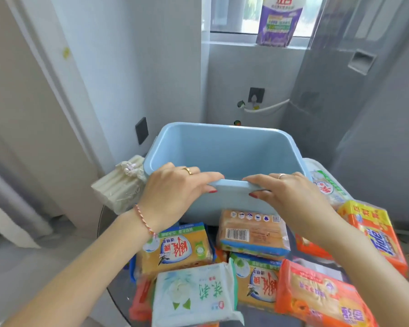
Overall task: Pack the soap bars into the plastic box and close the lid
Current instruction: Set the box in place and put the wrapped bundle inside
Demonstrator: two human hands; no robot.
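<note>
Both hands, left hand (175, 192) and right hand (286, 194), clamp the plastic box (227, 149) near rim (six o'clock), steadying it for soap bars (253, 234).

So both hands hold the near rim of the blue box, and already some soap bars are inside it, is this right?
Not quite. The left hand and right hand do grip the near rim of the blue box, but the head view shows nothing inside it. The soap bars lie outside, in front of the box.
</note>
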